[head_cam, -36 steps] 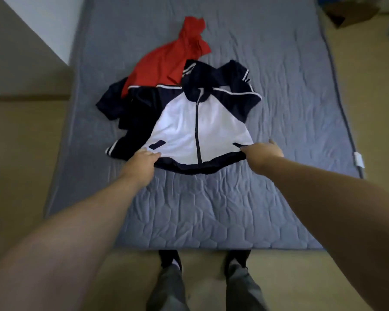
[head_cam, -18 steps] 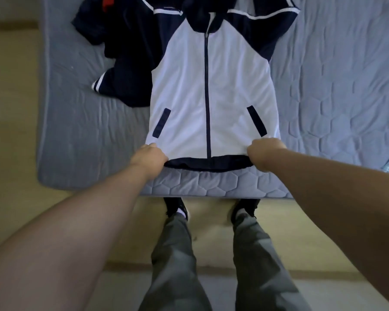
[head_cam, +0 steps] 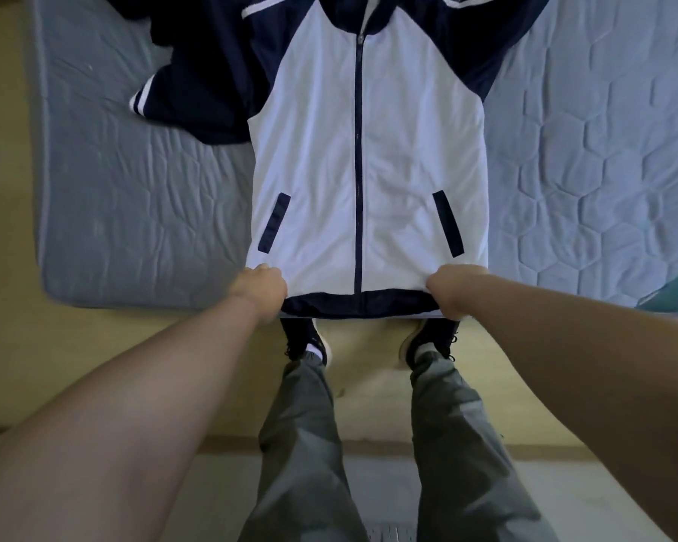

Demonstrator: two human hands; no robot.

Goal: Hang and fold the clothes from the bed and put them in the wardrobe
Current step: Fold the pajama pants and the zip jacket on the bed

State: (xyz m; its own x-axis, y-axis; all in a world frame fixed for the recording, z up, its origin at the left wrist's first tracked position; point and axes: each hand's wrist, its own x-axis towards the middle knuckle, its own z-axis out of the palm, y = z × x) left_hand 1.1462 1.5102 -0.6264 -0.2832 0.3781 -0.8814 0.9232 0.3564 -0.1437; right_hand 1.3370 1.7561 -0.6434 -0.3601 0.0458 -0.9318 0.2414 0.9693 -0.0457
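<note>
The place was a bedroom in a home. A grey quilted mattress [head_cam: 134, 213], stitched in a honeycomb pattern, lay low on a yellowish floor [head_cam: 94, 338], with one rounded corner showing at the left. A white and navy zip jacket [head_cam: 368, 150] was spread flat on it, and dark cloth [head_cam: 196, 91] with a striped cuff was bunched beside that. A person stood at the mattress's edge in grey trousers [head_cam: 302, 444] and dark shoes [head_cam: 427, 342].

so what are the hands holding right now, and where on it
Both hold the white and navy zip-up jacket by its bottom hem: the left hand grips the left corner, the right hand the right corner.
</note>
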